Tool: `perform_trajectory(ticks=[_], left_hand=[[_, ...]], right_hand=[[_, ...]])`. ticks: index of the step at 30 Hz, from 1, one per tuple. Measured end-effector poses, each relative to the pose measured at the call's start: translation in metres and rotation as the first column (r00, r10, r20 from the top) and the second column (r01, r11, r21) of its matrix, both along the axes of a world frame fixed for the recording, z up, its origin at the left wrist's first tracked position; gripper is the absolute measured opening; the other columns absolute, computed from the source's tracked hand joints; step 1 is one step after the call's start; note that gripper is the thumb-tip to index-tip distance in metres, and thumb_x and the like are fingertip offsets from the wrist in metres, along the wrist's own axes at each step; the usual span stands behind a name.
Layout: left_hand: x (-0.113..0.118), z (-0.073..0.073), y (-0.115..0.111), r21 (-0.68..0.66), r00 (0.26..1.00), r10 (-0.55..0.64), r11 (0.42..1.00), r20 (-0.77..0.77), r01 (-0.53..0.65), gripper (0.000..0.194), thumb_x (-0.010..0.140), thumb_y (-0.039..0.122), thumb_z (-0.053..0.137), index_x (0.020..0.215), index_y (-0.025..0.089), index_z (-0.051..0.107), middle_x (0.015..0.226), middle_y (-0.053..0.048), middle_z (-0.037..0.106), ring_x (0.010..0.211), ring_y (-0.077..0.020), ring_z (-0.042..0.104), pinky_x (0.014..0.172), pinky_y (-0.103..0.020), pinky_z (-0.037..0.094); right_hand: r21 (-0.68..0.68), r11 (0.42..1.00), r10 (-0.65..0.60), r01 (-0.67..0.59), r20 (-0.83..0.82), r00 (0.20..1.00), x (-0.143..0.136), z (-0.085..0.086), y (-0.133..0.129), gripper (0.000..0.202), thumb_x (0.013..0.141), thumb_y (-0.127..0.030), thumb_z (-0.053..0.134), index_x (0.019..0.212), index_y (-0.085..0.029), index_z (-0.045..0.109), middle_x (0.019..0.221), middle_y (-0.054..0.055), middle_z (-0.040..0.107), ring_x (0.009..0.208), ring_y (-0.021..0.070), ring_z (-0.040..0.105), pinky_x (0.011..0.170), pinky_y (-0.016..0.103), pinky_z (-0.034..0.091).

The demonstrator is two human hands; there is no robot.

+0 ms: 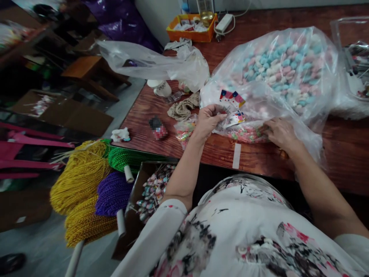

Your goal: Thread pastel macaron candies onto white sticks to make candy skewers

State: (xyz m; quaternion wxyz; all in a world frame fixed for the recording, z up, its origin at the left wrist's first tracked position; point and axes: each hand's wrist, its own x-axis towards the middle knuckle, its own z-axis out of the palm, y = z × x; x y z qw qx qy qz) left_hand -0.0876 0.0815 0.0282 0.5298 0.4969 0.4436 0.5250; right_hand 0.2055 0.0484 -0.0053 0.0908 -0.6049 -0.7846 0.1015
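My left hand [210, 120] pinches the edge of a small clear packet [235, 119] with a colourful printed label. A second printed label [232, 98] in red, navy and yellow lies just beyond it on clear plastic. My right hand [281, 132] has its fingers curled down at the right end of a heap of small pink and green pieces [245, 134]; what its fingertips hold, if anything, is hidden. Behind both hands sits a large clear plastic bag [288, 73] full of blue, pink and white pieces, its loose film draped around the right hand.
A knotted beige cloth [183, 107], a white cup [161, 88] and a small filled packet [186, 132] lie left of my hands. An orange tray [191, 35] stands at the back. Yellow cord bundles [80, 177] and a box of wrapped pieces [152, 188] are below left.
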Motion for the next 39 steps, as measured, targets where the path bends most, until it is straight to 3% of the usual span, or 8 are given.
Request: perform_trajectory(ticks=[5,9,12,15,23,26,30,39], left_hand=[[-0.002,-0.013,-0.021,-0.071,0.997,-0.074,0.995,-0.006,0.074,0.024,0.061,0.016,0.075,0.084,0.016,0.068,0.079,0.002,0.07,0.073,-0.0109,0.062,0.069,-0.022,0.051],[0.027,-0.022,-0.051,-0.178,0.935,-0.352,0.919,0.033,0.352,0.017,0.067,0.012,0.064,0.084,0.015,0.063,0.083,0.0,0.068,0.079,-0.0128,0.063,0.078,-0.025,0.052],[0.041,-0.032,-0.065,-0.189,0.886,-0.462,0.874,-0.038,0.447,0.022,0.067,0.005,0.057,0.085,0.017,0.058,0.081,0.002,0.062,0.08,-0.0124,0.06,0.08,-0.026,0.049],[0.043,-0.039,-0.066,-0.134,0.876,-0.469,0.881,-0.115,0.454,0.017,0.071,0.005,0.055,0.082,0.018,0.054,0.076,0.003,0.055,0.074,-0.011,0.054,0.074,-0.025,0.046],[0.033,-0.032,-0.027,0.03,0.815,-0.293,0.935,-0.5,0.354,0.033,0.08,0.026,0.064,0.111,0.017,0.056,0.086,-0.001,0.062,0.078,-0.0141,0.057,0.077,-0.027,0.047],[0.018,-0.026,0.006,0.085,0.513,-0.079,0.954,-0.855,0.289,0.046,0.085,0.033,0.063,0.125,0.013,0.055,0.116,-0.013,0.065,0.109,-0.0251,0.058,0.099,-0.039,0.043],[0.009,-0.027,0.034,-0.098,0.083,-0.124,0.961,-0.989,0.259,0.041,0.082,0.027,0.061,0.12,0.008,0.062,0.126,-0.021,0.063,0.121,-0.0373,0.054,0.102,-0.05,0.041],[0.019,-0.029,0.019,0.021,0.057,0.003,0.944,-0.998,0.33,0.033,0.083,0.018,0.054,0.113,0.013,0.067,0.121,-0.016,0.064,0.117,-0.0322,0.054,0.101,-0.044,0.042]], right_hand=[[0.062,0.996,-0.034,0.06,-0.359,0.933,-0.026,0.008,-0.008,0.036,0.083,-0.029,0.062,0.116,-0.016,0.069,0.106,0.013,0.07,0.098,0.0277,0.063,0.09,0.043,0.05],[-0.214,0.976,-0.181,-0.026,-0.881,0.438,-0.068,0.0,-0.021,0.044,0.07,-0.045,0.079,0.105,-0.021,0.07,0.087,0.002,0.071,0.071,0.0161,0.062,0.07,0.031,0.053],[-0.389,0.919,-0.384,-0.057,-0.919,0.089,-0.091,-0.011,-0.037,0.041,0.054,-0.038,0.089,0.086,-0.021,0.069,0.081,-0.001,0.071,0.067,0.0132,0.063,0.068,0.028,0.054],[-0.489,0.871,-0.492,-0.053,-0.868,-0.068,-0.1,-0.018,-0.053,0.037,0.051,-0.03,0.09,0.08,-0.022,0.068,0.08,-0.002,0.073,0.065,0.0128,0.064,0.063,0.027,0.055],[-0.513,0.856,-0.492,0.063,-0.847,-0.203,-0.104,-0.021,-0.056,0.027,0.055,-0.025,0.084,0.077,-0.02,0.071,0.073,-0.003,0.072,0.057,0.0106,0.062,0.054,0.023,0.053],[-0.538,0.835,-0.5,0.115,-0.83,-0.249,-0.103,-0.023,-0.049,0.026,0.051,-0.019,0.084,0.074,-0.019,0.071,0.069,-0.004,0.07,0.057,0.0099,0.061,0.056,0.023,0.054],[-0.556,0.825,-0.517,0.104,-0.816,-0.26,-0.111,-0.022,-0.048,0.024,0.048,-0.02,0.085,0.069,-0.019,0.071,0.067,-0.003,0.07,0.057,0.0105,0.061,0.056,0.024,0.054],[-0.531,0.834,-0.493,0.147,-0.838,-0.231,-0.108,-0.03,-0.05,0.025,0.046,-0.025,0.086,0.062,-0.018,0.068,0.06,-0.004,0.067,0.051,0.0103,0.057,0.051,0.024,0.05]])
